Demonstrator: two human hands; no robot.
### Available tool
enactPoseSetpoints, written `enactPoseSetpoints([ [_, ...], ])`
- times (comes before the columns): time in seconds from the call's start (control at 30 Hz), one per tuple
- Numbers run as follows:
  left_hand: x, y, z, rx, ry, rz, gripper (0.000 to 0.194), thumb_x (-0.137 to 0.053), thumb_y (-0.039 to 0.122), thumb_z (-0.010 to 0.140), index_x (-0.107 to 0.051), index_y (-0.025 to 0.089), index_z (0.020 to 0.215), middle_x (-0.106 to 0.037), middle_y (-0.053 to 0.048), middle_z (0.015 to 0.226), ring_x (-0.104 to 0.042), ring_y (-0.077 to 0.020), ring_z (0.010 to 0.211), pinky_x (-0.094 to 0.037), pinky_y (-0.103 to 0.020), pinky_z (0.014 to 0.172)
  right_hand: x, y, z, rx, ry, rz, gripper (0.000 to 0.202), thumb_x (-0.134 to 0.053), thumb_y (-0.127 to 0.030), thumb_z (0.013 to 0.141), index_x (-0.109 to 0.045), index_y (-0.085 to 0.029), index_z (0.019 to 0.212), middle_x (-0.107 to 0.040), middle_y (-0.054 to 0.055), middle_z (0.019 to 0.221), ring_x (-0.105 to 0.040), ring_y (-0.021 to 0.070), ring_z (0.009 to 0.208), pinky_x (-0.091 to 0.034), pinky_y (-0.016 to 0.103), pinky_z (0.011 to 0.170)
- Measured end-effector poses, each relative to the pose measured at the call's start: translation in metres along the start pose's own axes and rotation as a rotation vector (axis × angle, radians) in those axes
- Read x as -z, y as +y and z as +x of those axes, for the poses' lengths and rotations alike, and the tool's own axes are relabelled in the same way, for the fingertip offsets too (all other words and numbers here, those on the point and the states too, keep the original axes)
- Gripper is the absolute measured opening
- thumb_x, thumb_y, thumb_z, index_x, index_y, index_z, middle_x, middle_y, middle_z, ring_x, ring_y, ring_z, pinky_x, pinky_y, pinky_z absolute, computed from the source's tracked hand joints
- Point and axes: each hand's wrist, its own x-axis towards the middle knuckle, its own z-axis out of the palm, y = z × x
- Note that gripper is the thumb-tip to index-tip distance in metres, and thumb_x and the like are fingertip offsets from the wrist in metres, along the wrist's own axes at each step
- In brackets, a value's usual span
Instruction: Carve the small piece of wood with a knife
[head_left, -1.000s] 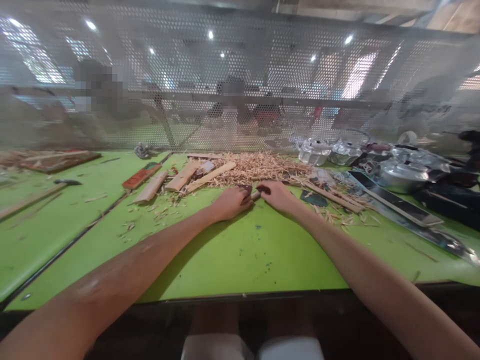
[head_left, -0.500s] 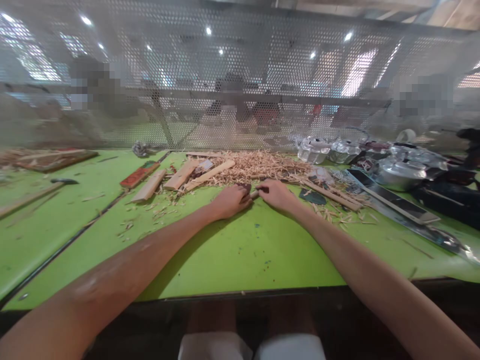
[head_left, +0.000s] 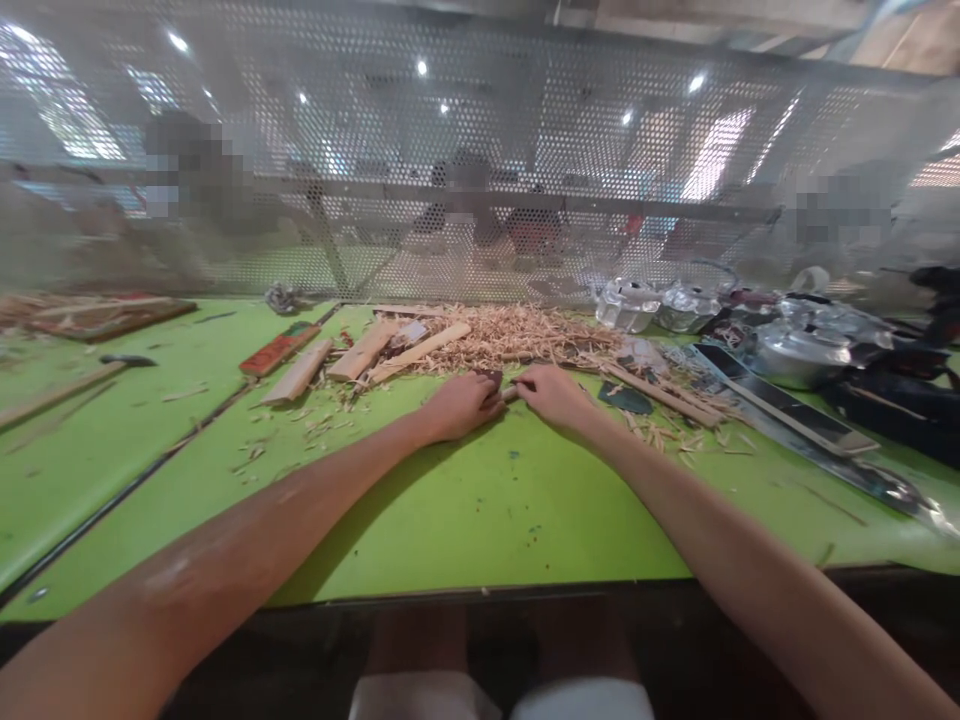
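Wood, a thin pale stick (head_left: 510, 392), lies between my two hands near the middle of the green bench (head_left: 450, 500). My left hand (head_left: 461, 405) curls over its near end, pressing it flat so it will not roll; my right hand (head_left: 553, 395) pinches the other end, fingers closed on it. Just beyond, toward the far edge, sits a heap of pale wood shavings (head_left: 517, 335), with flat wooden slats (head_left: 360, 352) left of it. A long dark metal blade (head_left: 780, 412) lies toward the right edge.
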Motion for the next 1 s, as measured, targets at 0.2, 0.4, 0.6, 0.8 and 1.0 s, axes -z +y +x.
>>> enactPoseSetpoints([
  [0.2,-0.004,-0.004,0.001,-0.051,0.05,-0.023,0.028,-0.068,0.039,0.128,-0.08,0.022,0.109,-0.09,-0.015,0.119,-0.08,-0.0293,0.109,-0.061,-0.038,0.098,0.004,-0.014,-0.002,0.044,-0.096,0.023,0.031,-0.07,-0.024,0.126,-0.096,-0.023,0.109,-0.092,0.012,0.116,-0.081,0.0254,0.1,-0.062,0.037,0.095],
  [0.4,-0.002,-0.003,0.001,-0.029,-0.004,0.053,0.039,-0.063,0.044,0.131,-0.081,0.019,0.107,-0.088,-0.018,0.117,-0.081,-0.0311,0.108,-0.059,-0.039,0.093,0.019,0.004,0.0,-0.138,-0.067,0.011,0.04,-0.063,-0.025,0.127,-0.095,-0.019,0.102,-0.084,0.011,0.094,-0.067,0.0208,0.078,-0.05,0.035,0.077],
  [0.6,-0.009,-0.007,0.001,-0.069,0.047,0.055,0.037,-0.061,0.042,0.133,-0.082,0.02,0.111,-0.09,-0.016,0.121,-0.082,-0.0305,0.113,-0.059,-0.039,0.097,0.009,-0.016,-0.004,-0.014,-0.139,0.112,0.036,-0.069,-0.027,0.125,-0.09,-0.019,0.098,-0.088,0.01,0.103,-0.069,0.0181,0.082,-0.052,0.032,0.08],
  [0.8,-0.005,-0.005,0.001,-0.038,0.012,0.068,0.044,-0.062,0.047,0.133,-0.081,0.02,0.105,-0.088,-0.017,0.113,-0.081,-0.031,0.105,-0.057,-0.039,0.089,0.018,0.002,-0.001,-0.119,-0.073,0.061,0.04,-0.062,-0.024,0.124,-0.086,-0.019,0.093,-0.082,0.01,0.091,-0.061,0.0193,0.073,-0.046,0.035,0.072],
  [1.0,-0.008,-0.007,0.002,-0.055,0.021,0.07,0.045,-0.059,0.048,0.134,-0.08,0.02,0.105,-0.089,-0.017,0.115,-0.081,-0.0306,0.109,-0.057,-0.039,0.093,0.01,-0.003,-0.001,0.009,-0.16,0.181,0.04,-0.063,-0.026,0.122,-0.083,-0.018,0.089,-0.082,0.009,0.093,-0.059,0.0169,0.074,-0.047,0.033,0.074],
])
